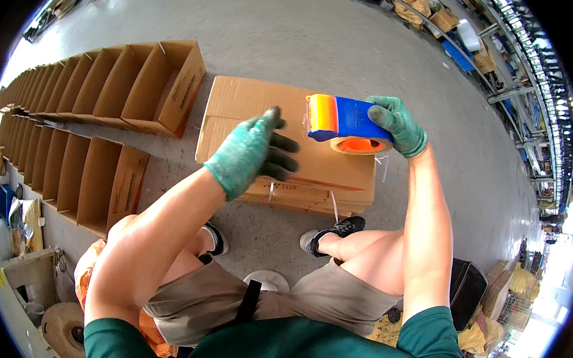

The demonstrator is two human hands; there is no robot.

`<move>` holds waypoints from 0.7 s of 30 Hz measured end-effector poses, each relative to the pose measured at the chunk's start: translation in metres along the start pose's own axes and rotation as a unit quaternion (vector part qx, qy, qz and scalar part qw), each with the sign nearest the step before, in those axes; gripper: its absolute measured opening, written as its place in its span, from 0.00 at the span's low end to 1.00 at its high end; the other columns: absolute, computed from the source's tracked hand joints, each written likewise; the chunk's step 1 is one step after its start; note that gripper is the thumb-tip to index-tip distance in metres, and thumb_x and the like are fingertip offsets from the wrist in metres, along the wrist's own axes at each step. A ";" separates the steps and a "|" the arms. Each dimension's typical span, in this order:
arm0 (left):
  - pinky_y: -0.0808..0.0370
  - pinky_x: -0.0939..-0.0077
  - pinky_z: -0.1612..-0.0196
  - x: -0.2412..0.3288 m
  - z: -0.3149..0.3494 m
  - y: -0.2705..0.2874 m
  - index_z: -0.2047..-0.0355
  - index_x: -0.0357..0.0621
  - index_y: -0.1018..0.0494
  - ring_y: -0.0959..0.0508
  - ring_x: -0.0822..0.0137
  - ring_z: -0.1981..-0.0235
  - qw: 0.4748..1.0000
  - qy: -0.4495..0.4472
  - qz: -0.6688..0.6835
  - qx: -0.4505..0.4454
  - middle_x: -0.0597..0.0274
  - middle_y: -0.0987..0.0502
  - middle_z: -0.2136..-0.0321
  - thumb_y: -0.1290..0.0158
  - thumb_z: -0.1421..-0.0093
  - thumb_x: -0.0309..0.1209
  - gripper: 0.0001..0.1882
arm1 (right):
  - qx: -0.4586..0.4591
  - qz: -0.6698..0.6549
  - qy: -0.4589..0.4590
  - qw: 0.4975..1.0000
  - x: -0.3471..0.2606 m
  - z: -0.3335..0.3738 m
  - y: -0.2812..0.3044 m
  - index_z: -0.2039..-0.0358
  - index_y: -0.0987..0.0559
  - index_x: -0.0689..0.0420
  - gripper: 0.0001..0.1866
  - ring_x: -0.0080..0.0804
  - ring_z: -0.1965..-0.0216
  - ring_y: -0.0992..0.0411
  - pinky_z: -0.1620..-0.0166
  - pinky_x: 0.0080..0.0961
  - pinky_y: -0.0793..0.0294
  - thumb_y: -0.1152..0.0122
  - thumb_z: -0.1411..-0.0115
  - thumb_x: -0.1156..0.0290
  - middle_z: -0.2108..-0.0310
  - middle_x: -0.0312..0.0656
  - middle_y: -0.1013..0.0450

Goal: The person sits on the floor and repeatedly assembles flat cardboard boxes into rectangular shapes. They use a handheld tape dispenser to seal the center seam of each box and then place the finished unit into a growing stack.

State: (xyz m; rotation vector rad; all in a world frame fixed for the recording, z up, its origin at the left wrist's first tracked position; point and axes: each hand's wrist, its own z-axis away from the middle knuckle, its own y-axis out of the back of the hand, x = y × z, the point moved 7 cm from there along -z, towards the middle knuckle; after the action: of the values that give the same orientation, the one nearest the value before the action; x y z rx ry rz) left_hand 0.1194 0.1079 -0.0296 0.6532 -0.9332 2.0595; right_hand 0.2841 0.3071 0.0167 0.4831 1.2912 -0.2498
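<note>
A blue and orange tape dispenser (353,118) with a roll of tape is gripped in my gloved right hand (398,125), above the right part of a stack of flattened cardboard boxes (243,106). My left hand (250,150), in a green glove with dark fingertips, hovers over the left half of the stack. Its fingers are spread and hold nothing. White strapping (335,205) hangs at the near side of the stack, which lies on the floor between my feet and the open floor beyond.
Two long rows of open cardboard boxes (143,89) stand on the floor to the left. Metal shelving (514,93) with assorted goods runs along the right. A black bin (467,292) is by my right side, and a machine or cabinet (27,280) stands at the lower left.
</note>
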 end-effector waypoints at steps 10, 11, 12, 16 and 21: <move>0.20 0.69 0.69 -0.011 -0.012 -0.047 0.50 0.42 0.28 0.19 0.63 0.67 0.991 -0.058 0.114 -0.023 0.53 0.22 0.64 0.58 0.29 0.49 0.23 | 0.010 0.017 -0.016 1.000 0.003 0.003 0.005 0.71 0.20 0.54 0.25 0.14 0.73 0.30 0.67 0.15 0.29 0.29 0.48 0.42 0.76 0.29 0.26; 0.20 0.69 0.69 -0.009 -0.014 -0.044 0.51 0.42 0.28 0.20 0.64 0.68 0.995 -0.074 0.072 0.005 0.54 0.22 0.64 0.57 0.28 0.47 0.22 | -0.001 0.034 -0.020 0.999 0.006 0.002 0.006 0.70 0.19 0.54 0.26 0.14 0.73 0.30 0.67 0.16 0.29 0.29 0.49 0.42 0.76 0.29 0.26; 0.20 0.69 0.70 -0.004 -0.014 -0.043 0.52 0.41 0.28 0.20 0.65 0.69 0.995 -0.089 0.029 0.030 0.54 0.22 0.64 0.57 0.28 0.46 0.20 | -0.010 0.051 -0.025 0.998 0.006 0.001 0.009 0.69 0.19 0.55 0.27 0.14 0.73 0.30 0.67 0.16 0.29 0.29 0.50 0.41 0.76 0.29 0.26; 0.24 0.74 0.67 0.019 -0.020 -0.003 0.55 0.39 0.30 0.24 0.69 0.70 0.925 -0.254 -0.226 0.168 0.56 0.22 0.65 0.57 0.28 0.39 0.15 | -0.067 0.143 -0.029 0.987 -0.010 -0.001 -0.006 0.66 0.18 0.57 0.31 0.16 0.73 0.31 0.68 0.17 0.29 0.29 0.51 0.38 0.76 0.30 0.26; 0.23 0.75 0.63 0.065 0.011 0.133 0.57 0.40 0.30 0.23 0.68 0.68 0.744 -0.424 -0.318 0.408 0.57 0.23 0.66 0.55 0.29 0.35 0.11 | -0.069 0.171 -0.021 0.983 -0.037 -0.003 -0.020 0.66 0.17 0.58 0.28 0.17 0.77 0.32 0.74 0.19 0.32 0.29 0.49 0.42 0.78 0.31 0.27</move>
State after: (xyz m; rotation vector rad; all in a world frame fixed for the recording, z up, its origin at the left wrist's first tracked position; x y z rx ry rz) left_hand -0.0240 0.0695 -0.0300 2.1582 -0.0647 1.3911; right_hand 0.2629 0.2879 0.0476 0.5683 1.1540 0.1169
